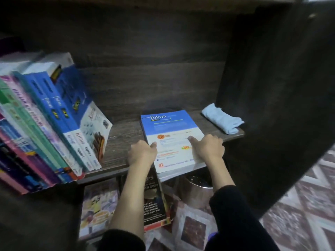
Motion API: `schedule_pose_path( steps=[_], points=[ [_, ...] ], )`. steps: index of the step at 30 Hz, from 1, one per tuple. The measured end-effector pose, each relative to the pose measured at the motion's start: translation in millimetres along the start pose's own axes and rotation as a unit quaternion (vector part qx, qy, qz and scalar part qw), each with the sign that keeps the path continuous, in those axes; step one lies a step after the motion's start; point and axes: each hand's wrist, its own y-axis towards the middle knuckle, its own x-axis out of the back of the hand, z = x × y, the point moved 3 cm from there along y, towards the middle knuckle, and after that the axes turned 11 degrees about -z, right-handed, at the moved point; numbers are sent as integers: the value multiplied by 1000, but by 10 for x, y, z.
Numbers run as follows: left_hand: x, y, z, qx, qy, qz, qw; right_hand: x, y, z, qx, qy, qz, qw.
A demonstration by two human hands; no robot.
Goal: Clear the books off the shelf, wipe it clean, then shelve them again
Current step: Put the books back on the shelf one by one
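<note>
The left hand [143,153] and right hand [208,149] are gripping opposite long edges of the flat Fokus book [170,127], its long axis running front-to-back, near end overhanging the wooden shelf [123,134].

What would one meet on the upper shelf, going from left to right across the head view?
leaning row of books → left hand → Fokus book lying flat → right hand → blue cloth
</note>
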Motion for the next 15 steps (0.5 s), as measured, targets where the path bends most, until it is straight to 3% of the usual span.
schedule_pose_path(
  steps=[10, 15],
  points=[
    [-143, 91, 13, 17, -70, 19, 997, 83, -43, 80, -20, 10, -28, 999],
    [-115, 30, 28, 37, -97, 14, 995, 91, 6, -21, -114, 163, 69, 978]
  ],
)
